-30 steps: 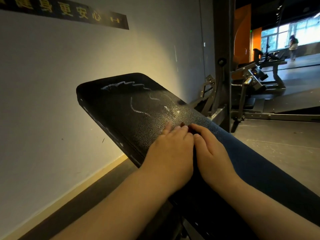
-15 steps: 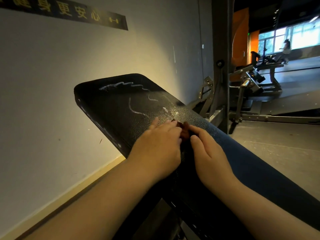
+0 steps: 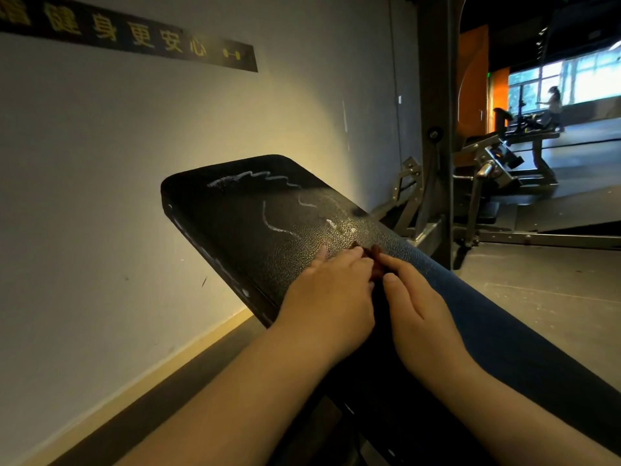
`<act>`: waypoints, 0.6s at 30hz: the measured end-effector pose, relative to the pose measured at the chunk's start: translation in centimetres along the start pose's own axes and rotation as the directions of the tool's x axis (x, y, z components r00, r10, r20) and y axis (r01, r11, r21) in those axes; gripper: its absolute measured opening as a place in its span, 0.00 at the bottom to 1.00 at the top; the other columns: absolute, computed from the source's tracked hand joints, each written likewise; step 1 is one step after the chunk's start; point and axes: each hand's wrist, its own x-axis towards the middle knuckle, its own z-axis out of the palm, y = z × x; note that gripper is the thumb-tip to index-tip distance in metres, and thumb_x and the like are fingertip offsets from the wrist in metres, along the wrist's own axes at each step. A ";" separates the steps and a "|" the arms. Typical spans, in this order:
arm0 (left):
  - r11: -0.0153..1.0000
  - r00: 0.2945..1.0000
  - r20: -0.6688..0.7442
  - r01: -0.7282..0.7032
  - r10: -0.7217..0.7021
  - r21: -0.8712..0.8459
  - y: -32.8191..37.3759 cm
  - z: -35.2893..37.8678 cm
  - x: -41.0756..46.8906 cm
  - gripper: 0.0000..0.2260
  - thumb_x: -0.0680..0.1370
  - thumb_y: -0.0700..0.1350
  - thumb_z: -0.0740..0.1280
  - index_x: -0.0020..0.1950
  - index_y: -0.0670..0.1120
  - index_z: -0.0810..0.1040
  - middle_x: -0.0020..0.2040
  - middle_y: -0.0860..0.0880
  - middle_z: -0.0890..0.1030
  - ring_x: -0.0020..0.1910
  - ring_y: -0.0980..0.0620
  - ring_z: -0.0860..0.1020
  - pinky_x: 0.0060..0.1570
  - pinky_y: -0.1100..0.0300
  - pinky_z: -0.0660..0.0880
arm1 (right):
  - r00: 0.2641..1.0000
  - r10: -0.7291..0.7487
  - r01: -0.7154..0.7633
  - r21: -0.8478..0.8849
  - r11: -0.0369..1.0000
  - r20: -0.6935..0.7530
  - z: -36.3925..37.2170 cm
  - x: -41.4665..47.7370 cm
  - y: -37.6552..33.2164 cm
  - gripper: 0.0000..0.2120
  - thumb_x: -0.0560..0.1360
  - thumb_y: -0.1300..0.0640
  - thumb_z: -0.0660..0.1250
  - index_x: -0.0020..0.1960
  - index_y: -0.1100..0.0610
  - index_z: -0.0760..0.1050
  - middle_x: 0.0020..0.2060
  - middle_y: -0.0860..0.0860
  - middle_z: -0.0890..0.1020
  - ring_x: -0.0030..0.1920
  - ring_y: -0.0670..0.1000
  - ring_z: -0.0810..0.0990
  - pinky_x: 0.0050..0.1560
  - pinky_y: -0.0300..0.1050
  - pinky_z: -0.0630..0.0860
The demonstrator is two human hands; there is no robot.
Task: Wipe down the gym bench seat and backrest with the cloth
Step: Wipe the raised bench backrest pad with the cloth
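The black padded bench backrest (image 3: 255, 227) slopes up away from me, with white squiggly marks (image 3: 279, 227) across its upper part. My left hand (image 3: 331, 297) and my right hand (image 3: 420, 311) lie side by side on the pad just below the marks, fingers straight. A small reddish-brown cloth (image 3: 375, 260) shows between their fingertips. Both hands press on it, and most of it is hidden under them. The lower backrest and the seat lie beneath my forearms, dark and hard to make out.
A pale wall (image 3: 100, 196) with a dark sign (image 3: 134, 38) runs close along the bench's left side. A steel upright (image 3: 435, 129) and other gym machines (image 3: 504, 163) stand to the right on the grey floor (image 3: 554, 290). A person (image 3: 554, 102) is far off by the window.
Both hands have slid a little up the backrest toward the white marks. The cloth, hidden under them a second ago, now peeks out between the fingertips.
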 end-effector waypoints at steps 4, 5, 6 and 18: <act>0.993 0.998 -0.004 0.055 -0.055 0.101 -2.6 -2.4 1.8 0.19 0.83 0.47 0.60 0.76 0.51 0.67 0.77 0.51 0.65 0.79 0.50 0.56 0.75 0.53 0.36 | 1.000 0.005 -0.005 -0.019 1.000 0.006 -0.1 0.1 0.0 0.22 0.80 0.42 0.52 0.72 0.40 0.70 0.61 0.38 0.78 0.62 0.40 0.75 0.65 0.55 0.74; 0.986 0.993 -0.036 0.116 -0.112 0.117 -3.3 -2.7 2.4 0.20 0.83 0.47 0.60 0.76 0.49 0.66 0.78 0.50 0.65 0.79 0.48 0.55 0.73 0.54 0.36 | 1.000 0.010 -0.010 -0.021 1.000 0.008 -0.1 0.2 0.0 0.23 0.79 0.41 0.52 0.72 0.40 0.69 0.62 0.38 0.78 0.64 0.40 0.74 0.66 0.55 0.73; 0.975 0.984 -0.080 0.172 -0.162 0.137 -3.9 -2.8 2.8 0.20 0.83 0.46 0.60 0.76 0.48 0.66 0.78 0.49 0.64 0.80 0.47 0.55 0.73 0.53 0.36 | 1.000 0.012 -0.012 -0.022 1.000 0.007 -0.2 0.2 0.1 0.25 0.78 0.40 0.52 0.73 0.41 0.69 0.64 0.38 0.77 0.66 0.40 0.72 0.68 0.54 0.72; 0.992 0.999 -0.029 0.048 -0.045 0.120 -2.6 -1.2 2.1 0.19 0.85 0.48 0.56 0.76 0.49 0.66 0.78 0.51 0.64 0.79 0.52 0.57 0.79 0.50 0.42 | 0.991 0.065 -0.054 -0.093 0.994 0.116 -1.6 4.4 -0.2 0.20 0.83 0.59 0.58 0.72 0.45 0.70 0.59 0.46 0.80 0.54 0.49 0.81 0.58 0.53 0.78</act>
